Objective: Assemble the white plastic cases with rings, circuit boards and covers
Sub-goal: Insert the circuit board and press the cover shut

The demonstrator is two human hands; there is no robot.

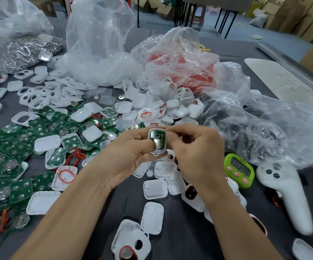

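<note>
White case [157, 139] gripped in left hand [131, 152], right hand [195, 152] pinching top.

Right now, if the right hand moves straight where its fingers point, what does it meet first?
The white case, with a green circuit board inside, held by the left hand. Fingers of the right hand point left at it and seem to touch its edge.

A: Site type?
B: Small assembly workshop. Grey table [180, 231] heaped with green circuit boards [20, 147], white case halves [45, 201], bulk parts in plastic bags [95, 44]; cardboard cartons [290, 14] behind
</note>
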